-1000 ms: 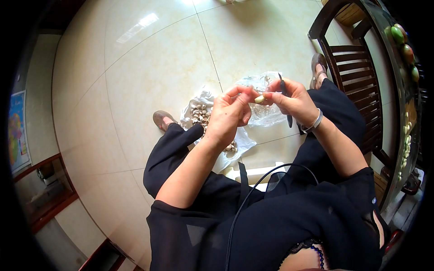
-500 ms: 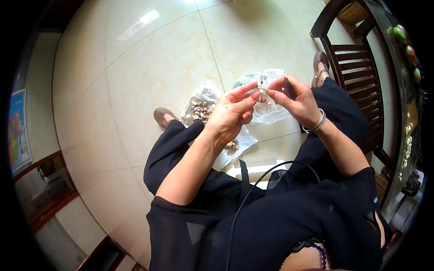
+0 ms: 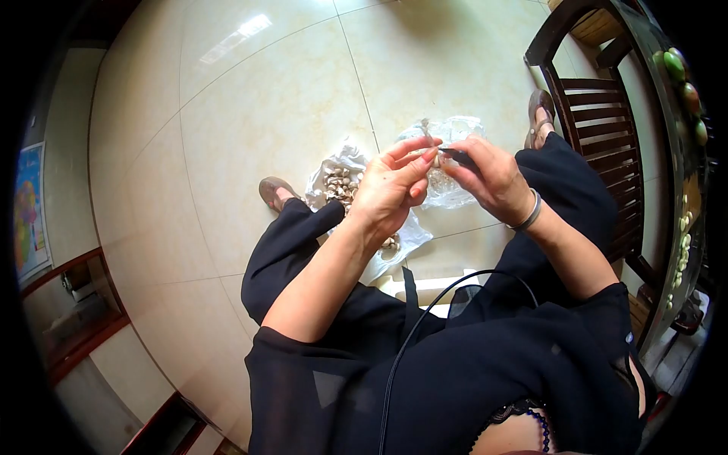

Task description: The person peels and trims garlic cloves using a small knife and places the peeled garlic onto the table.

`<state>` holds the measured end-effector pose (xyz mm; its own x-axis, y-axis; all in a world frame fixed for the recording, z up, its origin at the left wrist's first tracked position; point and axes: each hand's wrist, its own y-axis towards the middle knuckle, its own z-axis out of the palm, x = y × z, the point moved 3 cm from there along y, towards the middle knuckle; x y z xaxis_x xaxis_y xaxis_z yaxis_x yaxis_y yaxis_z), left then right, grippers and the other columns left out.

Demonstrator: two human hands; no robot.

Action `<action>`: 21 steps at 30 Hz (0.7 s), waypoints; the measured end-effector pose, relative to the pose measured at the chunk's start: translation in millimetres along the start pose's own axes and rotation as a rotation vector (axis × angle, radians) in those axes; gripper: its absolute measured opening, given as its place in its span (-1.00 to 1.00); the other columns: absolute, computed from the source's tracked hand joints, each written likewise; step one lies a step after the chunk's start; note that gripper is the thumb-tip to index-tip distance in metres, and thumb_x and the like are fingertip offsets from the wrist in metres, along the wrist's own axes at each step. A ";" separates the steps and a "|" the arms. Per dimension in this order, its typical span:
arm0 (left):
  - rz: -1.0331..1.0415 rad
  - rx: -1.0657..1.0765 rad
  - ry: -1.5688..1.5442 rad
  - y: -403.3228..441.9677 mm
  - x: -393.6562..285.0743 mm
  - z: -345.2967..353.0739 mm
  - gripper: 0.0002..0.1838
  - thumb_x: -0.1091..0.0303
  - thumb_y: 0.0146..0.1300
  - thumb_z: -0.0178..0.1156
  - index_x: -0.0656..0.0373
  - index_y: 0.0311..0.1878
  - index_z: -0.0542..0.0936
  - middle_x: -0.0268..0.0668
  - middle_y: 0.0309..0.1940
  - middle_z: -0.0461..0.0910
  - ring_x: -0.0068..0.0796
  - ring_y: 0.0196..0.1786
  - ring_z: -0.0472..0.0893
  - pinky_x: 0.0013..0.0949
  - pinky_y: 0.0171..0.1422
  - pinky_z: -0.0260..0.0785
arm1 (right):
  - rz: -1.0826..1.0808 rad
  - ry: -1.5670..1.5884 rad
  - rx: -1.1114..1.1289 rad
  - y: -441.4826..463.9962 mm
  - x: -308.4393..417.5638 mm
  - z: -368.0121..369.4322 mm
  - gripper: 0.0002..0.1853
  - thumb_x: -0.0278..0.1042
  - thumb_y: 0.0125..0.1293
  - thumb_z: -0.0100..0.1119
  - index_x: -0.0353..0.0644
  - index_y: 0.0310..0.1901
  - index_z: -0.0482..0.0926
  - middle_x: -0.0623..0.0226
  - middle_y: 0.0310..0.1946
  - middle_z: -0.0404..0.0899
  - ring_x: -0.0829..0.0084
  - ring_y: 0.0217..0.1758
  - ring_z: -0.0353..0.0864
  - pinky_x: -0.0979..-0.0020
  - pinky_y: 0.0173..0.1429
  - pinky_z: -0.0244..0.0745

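Note:
My left hand (image 3: pixel 388 186) is closed in a pinch on a small pale mushroom, mostly hidden by the fingertips, with a stringy greyish tuft (image 3: pixel 426 133) sticking up past them. Close beside it, my right hand (image 3: pixel 494 180) wraps round a small dark knife (image 3: pixel 459 158), its blade pointing at the mushroom. Both hands hover above a clear plastic bag (image 3: pixel 455 189) on the floor, which holds small pale scraps. Left of them, several brown and white mushrooms (image 3: pixel 339 182) lie on a white plastic bag (image 3: pixel 317 173). More mushrooms (image 3: pixel 391 243) show beneath my left wrist.
A pale box or stool edge (image 3: pixel 432 287) sits between my legs. At right stand a dark wooden chair (image 3: pixel 595 121) and a table with green and reddish fruit (image 3: pixel 673 64) and pale pieces (image 3: pixel 684 250). A black cord (image 3: pixel 402 345) hangs across my front.
My right hand has turned, bringing the dark knife down towards my left fingertips. The stringy tuft now stands above the left fingers. My left hand has hardly moved.

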<state>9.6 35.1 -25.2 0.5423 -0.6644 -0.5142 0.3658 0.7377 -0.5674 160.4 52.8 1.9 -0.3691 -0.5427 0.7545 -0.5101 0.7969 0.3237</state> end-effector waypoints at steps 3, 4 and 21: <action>-0.001 -0.031 0.011 1.3 -0.2 -2.0 -0.75 0.45 0.21 0.09 0.27 -0.04 0.43 -0.35 -0.39 0.50 -0.74 -0.66 0.25 -0.67 -0.60 0.06 | 0.025 0.010 -0.036 -1.6 -1.9 -2.7 -0.82 -0.42 0.15 0.12 -0.29 -0.23 0.43 0.12 -0.48 0.42 0.14 -0.47 0.46 0.33 -0.41 0.37; 0.000 -0.040 0.016 2.1 -0.9 -3.5 -0.76 0.45 0.21 0.08 0.26 -0.05 0.43 -0.34 -0.36 0.51 -0.74 -0.65 0.25 -0.68 -0.60 0.06 | 0.023 0.011 -0.035 -1.5 -1.7 -3.9 -0.82 -0.42 0.15 0.12 -0.29 -0.23 0.43 0.12 -0.48 0.42 0.14 -0.47 0.46 0.33 -0.41 0.37; 0.069 0.021 -0.117 2.7 -0.8 -4.7 -0.76 0.38 0.21 0.09 0.20 -0.06 0.45 -0.42 -0.39 0.48 -0.75 -0.67 0.24 -0.68 -0.63 0.03 | -0.083 -0.152 -0.089 -1.6 7.9 -2.2 -0.59 -0.52 0.01 0.21 -0.12 -0.02 0.51 0.27 -0.46 0.48 0.40 -0.48 0.51 0.45 -0.43 0.46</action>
<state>6.5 37.0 -29.3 0.6508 -0.5941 -0.4728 0.3392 0.7846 -0.5191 160.0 47.9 8.6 -0.4448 -0.6360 0.6306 -0.4751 0.7644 0.4358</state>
